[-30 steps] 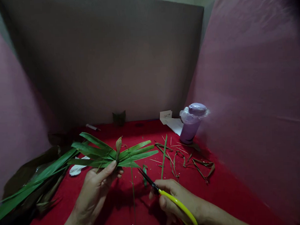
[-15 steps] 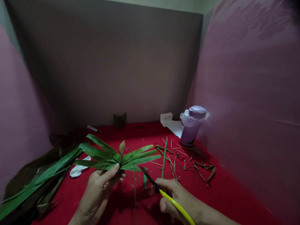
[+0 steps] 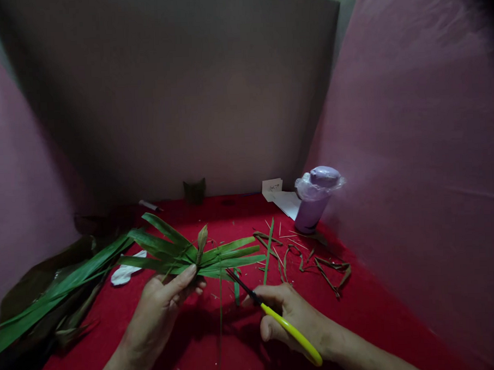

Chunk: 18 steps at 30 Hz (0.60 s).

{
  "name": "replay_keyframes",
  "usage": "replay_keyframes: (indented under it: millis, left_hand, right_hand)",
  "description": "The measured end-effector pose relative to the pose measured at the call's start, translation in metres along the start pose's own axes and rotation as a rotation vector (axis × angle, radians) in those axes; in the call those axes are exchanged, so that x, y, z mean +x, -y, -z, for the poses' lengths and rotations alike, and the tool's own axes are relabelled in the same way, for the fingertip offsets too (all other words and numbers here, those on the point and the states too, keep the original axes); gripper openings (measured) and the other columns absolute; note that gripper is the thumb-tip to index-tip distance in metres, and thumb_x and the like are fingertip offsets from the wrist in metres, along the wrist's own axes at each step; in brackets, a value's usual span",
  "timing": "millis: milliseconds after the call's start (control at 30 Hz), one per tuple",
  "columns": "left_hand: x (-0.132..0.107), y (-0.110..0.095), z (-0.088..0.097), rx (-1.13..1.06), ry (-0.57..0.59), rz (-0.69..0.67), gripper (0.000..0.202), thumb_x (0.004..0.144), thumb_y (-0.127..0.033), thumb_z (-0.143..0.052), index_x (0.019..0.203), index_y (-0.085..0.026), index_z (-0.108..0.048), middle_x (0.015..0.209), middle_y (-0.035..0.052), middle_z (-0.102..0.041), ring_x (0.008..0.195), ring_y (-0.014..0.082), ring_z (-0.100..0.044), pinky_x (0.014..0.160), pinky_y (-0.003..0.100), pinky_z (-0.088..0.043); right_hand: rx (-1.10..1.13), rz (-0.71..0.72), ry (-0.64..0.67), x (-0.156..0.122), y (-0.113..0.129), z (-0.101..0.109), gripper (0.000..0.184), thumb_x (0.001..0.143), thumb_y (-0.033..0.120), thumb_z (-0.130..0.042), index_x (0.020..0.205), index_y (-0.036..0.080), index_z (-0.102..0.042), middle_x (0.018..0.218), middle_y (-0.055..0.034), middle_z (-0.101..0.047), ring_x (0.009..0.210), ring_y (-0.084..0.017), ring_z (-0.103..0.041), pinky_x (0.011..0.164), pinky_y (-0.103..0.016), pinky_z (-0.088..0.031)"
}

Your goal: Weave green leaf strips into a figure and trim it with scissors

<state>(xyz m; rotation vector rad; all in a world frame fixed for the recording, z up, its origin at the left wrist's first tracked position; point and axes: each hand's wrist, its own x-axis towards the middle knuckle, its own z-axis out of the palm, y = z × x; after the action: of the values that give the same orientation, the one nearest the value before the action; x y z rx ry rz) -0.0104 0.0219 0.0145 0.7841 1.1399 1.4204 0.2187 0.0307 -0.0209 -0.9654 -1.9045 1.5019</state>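
Pinched between thumb and fingers, my left hand (image 3: 170,303) holds a figure of green leaf strips (image 3: 229,255) at its middle. The strips spread to both sides, wing-like, and a brownish pointed piece (image 3: 201,244) stands up at the centre. From the right strips a thin green strand (image 3: 220,317) hangs straight down. My right hand (image 3: 294,319) is closed around scissors (image 3: 288,327) with yellow handles and dark blades. The blade tips are beside the strand, under the right strips; whether they touch it I cannot tell.
Long green leaves (image 3: 71,285) lie at the left on dark material. A crumpled white piece (image 3: 127,269) is near them. On the red cloth (image 3: 380,332), curled dry strips (image 3: 332,271) and thin sticks lie at the right. Behind stand a purple tumbler (image 3: 312,209) and white paper (image 3: 286,203).
The camera view has shifted slightly, so the scene sits a little higher. The scissor tips are closer to the hanging strand. The left hand keeps its hold on the leaf strips.
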Motion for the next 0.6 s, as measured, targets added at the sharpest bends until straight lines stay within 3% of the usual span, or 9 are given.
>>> replay_keyframes:
  millis: [167, 267, 600]
  left_hand:
    - [-0.0011, 0.0011, -0.0010, 0.028, 0.010, 0.004, 0.009, 0.070, -0.022, -0.067, 0.073, -0.015, -0.063, 0.078, 0.0019, -0.066, 0.069, 0.0153, -0.060, 0.063, 0.028, -0.050]
    - [-0.0007, 0.0016, -0.0010, 0.025, 0.016, 0.010, 0.009, 0.070, -0.022, -0.067, 0.071, -0.014, -0.063, 0.081, 0.0032, -0.067, 0.070, 0.0161, -0.061, 0.065, 0.029, -0.050]
    - [-0.0007, -0.0002, -0.0038, 0.003, 0.009, 0.021, 0.009, 0.066, -0.021, -0.070, 0.070, -0.014, -0.065, 0.073, 0.0027, -0.067, 0.064, 0.0159, -0.061, 0.061, 0.027, -0.050]
  right_hand:
    - [0.094, -0.069, 0.003, 0.0005, -0.0023, -0.0029, 0.028, 0.068, 0.024, -0.066, 0.094, 0.014, -0.066, 0.051, 0.0073, -0.046, 0.044, -0.005, -0.031, 0.039, -0.016, -0.022]
    - [0.140, -0.086, -0.011, 0.0003, -0.0038, -0.0048, 0.032, 0.066, 0.024, -0.067, 0.097, 0.013, -0.065, 0.052, 0.0063, -0.050, 0.045, -0.005, -0.035, 0.040, -0.016, -0.023]
    - [0.153, -0.091, 0.005, 0.0006, 0.0020, -0.0039, 0.022, 0.065, 0.019, -0.067, 0.086, 0.014, -0.068, 0.057, 0.0040, -0.060, 0.049, -0.007, -0.048, 0.045, -0.017, -0.031]
